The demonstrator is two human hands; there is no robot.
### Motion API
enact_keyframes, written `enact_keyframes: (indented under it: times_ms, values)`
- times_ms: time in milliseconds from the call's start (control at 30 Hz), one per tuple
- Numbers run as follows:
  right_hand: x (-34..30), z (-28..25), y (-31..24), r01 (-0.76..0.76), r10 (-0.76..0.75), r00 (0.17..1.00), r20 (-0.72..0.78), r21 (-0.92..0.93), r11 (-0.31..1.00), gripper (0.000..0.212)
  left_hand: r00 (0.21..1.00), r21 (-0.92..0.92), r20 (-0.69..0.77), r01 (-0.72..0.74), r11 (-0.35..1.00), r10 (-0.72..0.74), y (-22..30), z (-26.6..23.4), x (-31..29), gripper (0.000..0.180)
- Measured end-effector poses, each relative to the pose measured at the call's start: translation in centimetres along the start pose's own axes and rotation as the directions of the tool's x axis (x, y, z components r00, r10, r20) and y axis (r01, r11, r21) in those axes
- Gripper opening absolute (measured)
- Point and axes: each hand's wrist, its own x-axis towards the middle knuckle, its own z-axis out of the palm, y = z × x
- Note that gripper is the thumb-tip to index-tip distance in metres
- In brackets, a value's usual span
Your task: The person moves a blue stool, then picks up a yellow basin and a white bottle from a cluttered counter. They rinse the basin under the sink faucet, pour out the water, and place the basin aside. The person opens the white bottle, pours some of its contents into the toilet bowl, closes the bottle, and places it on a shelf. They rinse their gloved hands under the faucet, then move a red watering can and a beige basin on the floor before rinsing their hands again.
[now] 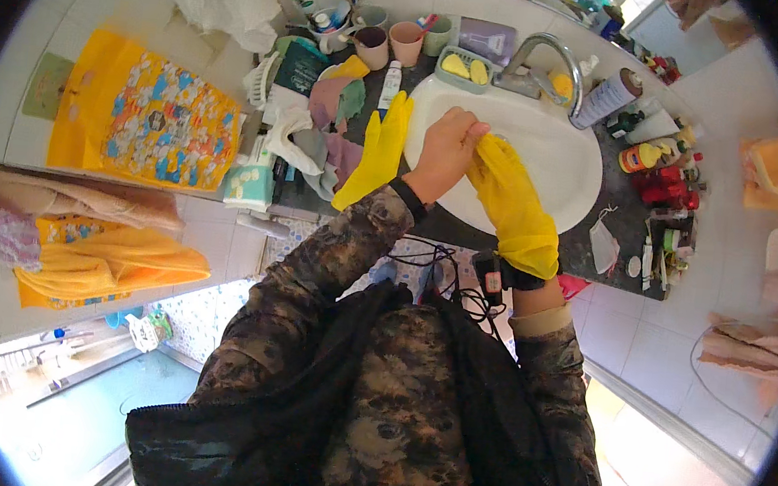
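A yellow rubber glove (528,220) covers my right hand (509,193) down to the wrist, by a black strap with a small device. My bare left hand (448,151) is closed on the fingertip end of this glove, over the left part of the white sink (556,179). Inside the glove, the fingers of my right hand are hidden. A second yellow rubber glove (376,159) lies on the dark counter to the left, partly behind my left forearm, with nothing in it that I can see.
A curved chrome faucet (554,43) rises behind the sink. Left of it stand a dish with yellow sponges (464,68) and several cups (405,44). Bottles (610,98) crowd the right side. Cloths (331,113) lie at the left, and black cables (477,297) hang below the counter.
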Motion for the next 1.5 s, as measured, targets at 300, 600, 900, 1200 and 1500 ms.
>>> enact_keyframes:
  times_ms: [300, 600, 900, 1200, 1500]
  values:
    - [-0.5, -2.1, -1.4, 0.064, -0.027, 0.997, 0.075, -0.55, 0.833, 0.031, 0.964, -0.129, 0.063, 0.266, 0.955, -0.26, -0.6, 3.5, -0.2, 0.033]
    - [-1.3, -2.4, -2.9, 0.179, -0.273, 0.958, -0.082, -0.573, 0.8, 0.034, 0.757, -0.41, 0.339, 0.654, 0.636, -0.559, 1.5, 2.6, -1.2, 0.03]
    - [-1.5, -2.3, -2.5, 0.371, -0.403, 0.894, 0.194, -0.824, 0.427, 0.036, 0.769, -0.354, 0.233, 0.637, 0.684, -0.595, -0.2, 5.2, -2.1, 0.031]
    - [-2.8, -0.8, -3.5, 0.043, -0.02, 0.982, -0.186, 0.125, 0.991, 0.041, 0.795, -0.533, 0.467, 0.602, 0.595, -0.387, 1.2, 3.5, -0.4, 0.034]
    - [-4.2, -1.5, -3.0, 0.091, -0.152, 0.98, -0.132, -0.385, 0.918, 0.041, 0.897, -0.35, 0.209, 0.44, 0.827, -0.389, 0.6, 5.0, 0.0, 0.029]
